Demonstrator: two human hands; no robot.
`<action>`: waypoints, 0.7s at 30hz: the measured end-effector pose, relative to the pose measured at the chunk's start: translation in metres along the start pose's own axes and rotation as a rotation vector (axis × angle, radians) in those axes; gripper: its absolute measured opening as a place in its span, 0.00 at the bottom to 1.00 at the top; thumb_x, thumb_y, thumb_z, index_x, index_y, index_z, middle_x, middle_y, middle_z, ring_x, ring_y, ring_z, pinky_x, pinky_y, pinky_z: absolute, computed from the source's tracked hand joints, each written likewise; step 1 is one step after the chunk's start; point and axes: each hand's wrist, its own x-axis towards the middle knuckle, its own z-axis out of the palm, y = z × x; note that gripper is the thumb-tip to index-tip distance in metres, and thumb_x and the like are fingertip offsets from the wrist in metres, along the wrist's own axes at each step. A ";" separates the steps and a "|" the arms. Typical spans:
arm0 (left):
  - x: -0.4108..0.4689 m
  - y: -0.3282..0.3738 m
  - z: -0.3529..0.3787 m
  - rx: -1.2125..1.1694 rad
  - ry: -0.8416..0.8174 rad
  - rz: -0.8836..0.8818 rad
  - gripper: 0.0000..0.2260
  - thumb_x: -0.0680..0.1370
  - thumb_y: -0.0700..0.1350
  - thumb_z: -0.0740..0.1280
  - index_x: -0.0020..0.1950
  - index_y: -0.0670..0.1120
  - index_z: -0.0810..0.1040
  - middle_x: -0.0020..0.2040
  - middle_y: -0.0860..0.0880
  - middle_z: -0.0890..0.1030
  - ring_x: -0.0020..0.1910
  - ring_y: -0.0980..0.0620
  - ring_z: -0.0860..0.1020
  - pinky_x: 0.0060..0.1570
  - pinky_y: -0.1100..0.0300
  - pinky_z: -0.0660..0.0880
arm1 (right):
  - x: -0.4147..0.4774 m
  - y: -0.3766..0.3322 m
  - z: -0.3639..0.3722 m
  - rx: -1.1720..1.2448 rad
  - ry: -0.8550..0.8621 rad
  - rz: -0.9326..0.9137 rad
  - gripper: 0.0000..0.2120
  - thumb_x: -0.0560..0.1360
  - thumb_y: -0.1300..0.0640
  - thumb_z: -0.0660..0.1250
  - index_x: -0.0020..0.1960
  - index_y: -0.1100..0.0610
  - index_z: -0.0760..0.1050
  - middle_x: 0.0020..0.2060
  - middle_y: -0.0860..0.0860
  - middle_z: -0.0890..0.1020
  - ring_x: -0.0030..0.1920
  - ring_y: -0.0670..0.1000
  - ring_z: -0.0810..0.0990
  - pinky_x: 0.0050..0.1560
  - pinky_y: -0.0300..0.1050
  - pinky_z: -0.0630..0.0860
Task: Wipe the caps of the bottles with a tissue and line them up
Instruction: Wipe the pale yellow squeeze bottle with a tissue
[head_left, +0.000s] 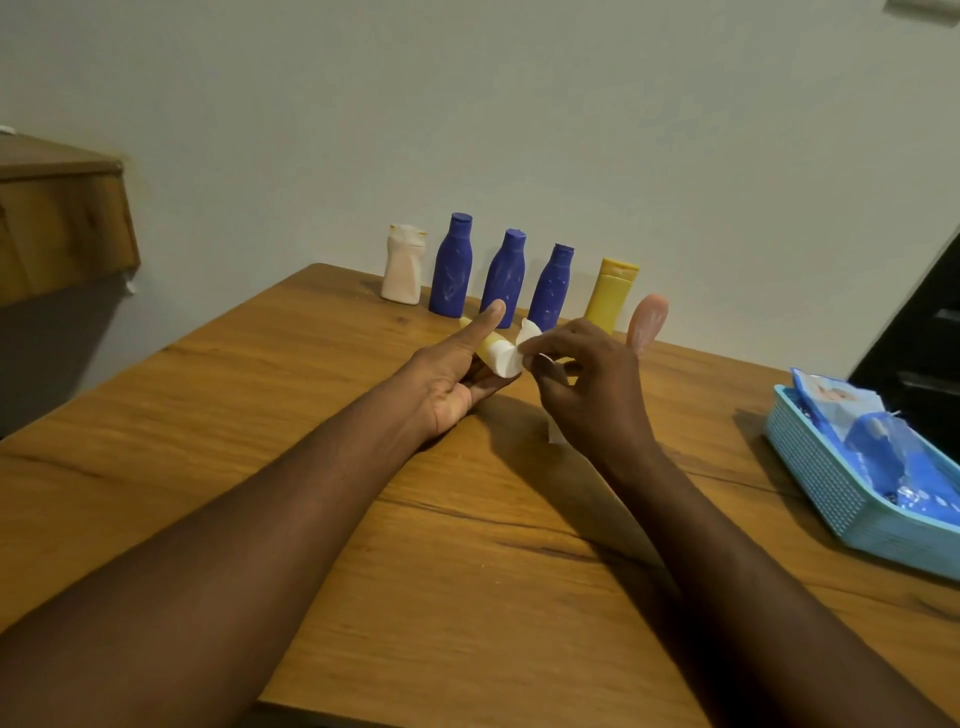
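Note:
A small yellow bottle with a white cap (497, 356) lies across the fingers of my left hand (457, 371), whose thumb points up beside it. My right hand (582, 384) pinches a white tissue (527, 338) against the cap. Behind them a row stands along the wall: a cream bottle (402, 265), three blue bottles (451, 265) (505, 278) (551, 288) and a yellow bottle (610, 296). A pink bottle (647, 322) stands just behind my right hand.
The wooden table (363, 493) meets the wall at the back. A light blue basket (831, 483) holding a wipes packet (852, 415) sits at the right edge. A wooden shelf (62, 223) juts out at the far left.

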 end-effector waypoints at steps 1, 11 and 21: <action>0.000 0.000 0.000 0.004 -0.003 -0.003 0.29 0.71 0.50 0.79 0.66 0.41 0.73 0.59 0.37 0.82 0.55 0.40 0.84 0.55 0.45 0.83 | -0.001 -0.002 0.000 -0.004 -0.009 -0.035 0.09 0.75 0.65 0.73 0.53 0.55 0.85 0.52 0.51 0.82 0.54 0.50 0.80 0.54 0.50 0.81; 0.000 0.001 0.000 0.008 0.009 0.001 0.28 0.71 0.49 0.79 0.65 0.41 0.73 0.59 0.36 0.81 0.55 0.39 0.84 0.56 0.42 0.82 | -0.003 -0.002 0.002 -0.041 -0.053 0.054 0.08 0.74 0.63 0.74 0.52 0.55 0.85 0.52 0.51 0.84 0.50 0.49 0.81 0.53 0.55 0.82; -0.002 0.000 0.001 0.101 0.047 0.021 0.31 0.67 0.52 0.81 0.64 0.42 0.75 0.56 0.38 0.84 0.51 0.42 0.86 0.50 0.46 0.84 | -0.005 -0.010 0.002 -0.066 -0.179 -0.052 0.08 0.73 0.63 0.75 0.51 0.54 0.85 0.51 0.50 0.83 0.51 0.49 0.80 0.52 0.53 0.82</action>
